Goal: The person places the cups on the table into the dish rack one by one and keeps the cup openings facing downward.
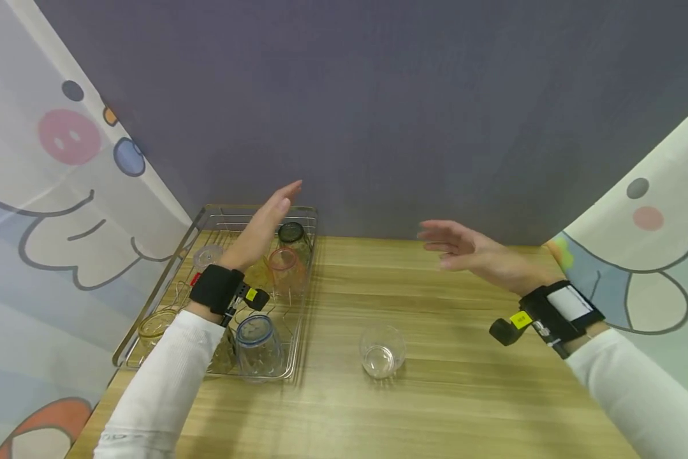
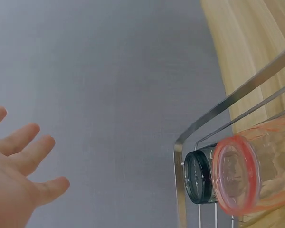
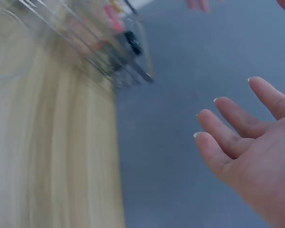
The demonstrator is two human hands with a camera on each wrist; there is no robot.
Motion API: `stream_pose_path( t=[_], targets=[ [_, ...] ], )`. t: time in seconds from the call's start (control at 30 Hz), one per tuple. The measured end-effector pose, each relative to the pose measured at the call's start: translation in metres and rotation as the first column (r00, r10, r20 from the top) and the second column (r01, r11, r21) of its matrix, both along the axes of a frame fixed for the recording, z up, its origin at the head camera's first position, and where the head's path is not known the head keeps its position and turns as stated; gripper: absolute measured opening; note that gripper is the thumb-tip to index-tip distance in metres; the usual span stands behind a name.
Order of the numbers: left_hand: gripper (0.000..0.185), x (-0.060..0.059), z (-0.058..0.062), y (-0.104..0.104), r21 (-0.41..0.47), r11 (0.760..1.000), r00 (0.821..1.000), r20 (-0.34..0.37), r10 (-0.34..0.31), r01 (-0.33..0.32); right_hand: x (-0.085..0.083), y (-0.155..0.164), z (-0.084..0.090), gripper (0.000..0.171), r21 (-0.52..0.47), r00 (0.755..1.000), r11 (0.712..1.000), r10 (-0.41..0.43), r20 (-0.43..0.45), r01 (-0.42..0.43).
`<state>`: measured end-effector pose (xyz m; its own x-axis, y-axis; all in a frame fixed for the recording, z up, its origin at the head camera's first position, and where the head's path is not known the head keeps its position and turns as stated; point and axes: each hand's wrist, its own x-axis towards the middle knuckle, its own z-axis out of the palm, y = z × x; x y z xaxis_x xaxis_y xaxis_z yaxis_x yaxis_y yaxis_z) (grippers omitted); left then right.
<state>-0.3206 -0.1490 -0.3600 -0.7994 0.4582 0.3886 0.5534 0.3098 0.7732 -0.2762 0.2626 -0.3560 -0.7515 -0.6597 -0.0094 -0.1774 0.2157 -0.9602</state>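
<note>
left hand flat, empty, over far rack | right hand flat, empty | clear glass upright, near, between hands, right hand nearer

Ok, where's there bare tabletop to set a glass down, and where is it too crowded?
The wooden table is bare right of the clear glass, below the right hand, and between that glass and the wire rack. The rack is crowded: blue-rimmed glass, pink-rimmed glass, dark-rimmed glass and others, under the left hand.
</note>
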Motion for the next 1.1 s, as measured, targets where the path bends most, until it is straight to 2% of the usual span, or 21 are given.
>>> stream_pose_path(
  t=[0.1, 0.2, 0.33, 0.43, 0.53, 0.67, 0.73, 0.87, 1.1],
  targets=[
    [0.069, -0.001, 0.001, 0.014, -0.082, 0.997, 0.999, -0.044, 0.002, -0.005, 0.001, -0.019, -0.006, 0.068, 0.053, 0.999, 0.998, 0.037, 0.029, -0.038],
    [0.08, -0.005, 0.0, 0.028, -0.133, 0.991, 0.996, -0.089, -0.006, -0.006, 0.003, -0.036, -0.011, 0.071, 0.136, 0.996, 0.988, 0.069, 0.057, -0.076],
    [0.081, -0.009, -0.004, 0.042, -0.166, 0.986, 0.995, -0.102, -0.014, -0.004, 0.007, -0.057, -0.02, 0.078, 0.281, 0.99, 0.95, 0.114, 0.087, -0.134],
    [0.079, -0.013, -0.008, 0.049, -0.206, 0.978, 0.993, -0.118, -0.004, -0.021, 0.014, -0.072, -0.028, 0.085, 0.405, 0.984, 0.897, 0.158, 0.078, -0.177],
    [0.079, -0.016, -0.013, 0.053, -0.248, 0.968, 0.992, -0.123, 0.004, -0.034, 0.024, -0.087, -0.04, 0.093, 0.521, 0.971, 0.829, 0.237, 0.002, -0.204],
    [0.081, -0.018, -0.018, 0.057, -0.291, 0.956, 0.995, -0.099, -0.002, -0.027, 0.038, -0.103, -0.056, 0.097, 0.636, 0.926, 0.742, 0.359, -0.113, -0.211],
    [0.083, -0.019, -0.02, 0.058, -0.312, 0.95, 0.996, -0.09, -0.003, -0.026, 0.042, -0.108, -0.063, 0.098, 0.676, 0.905, 0.705, 0.403, -0.138, -0.212],
    [0.085, -0.02, -0.026, 0.058, -0.329, 0.944, 0.998, -0.065, 0.005, -0.026, 0.048, -0.113, -0.073, 0.099, 0.728, 0.879, 0.651, 0.454, -0.146, -0.215],
    [0.08, -0.023, -0.031, 0.058, -0.301, 0.953, 1.0, -0.025, 0.016, -0.023, 0.053, -0.119, -0.086, 0.085, 0.795, 0.858, 0.575, 0.493, -0.147, -0.194]
  ],
)
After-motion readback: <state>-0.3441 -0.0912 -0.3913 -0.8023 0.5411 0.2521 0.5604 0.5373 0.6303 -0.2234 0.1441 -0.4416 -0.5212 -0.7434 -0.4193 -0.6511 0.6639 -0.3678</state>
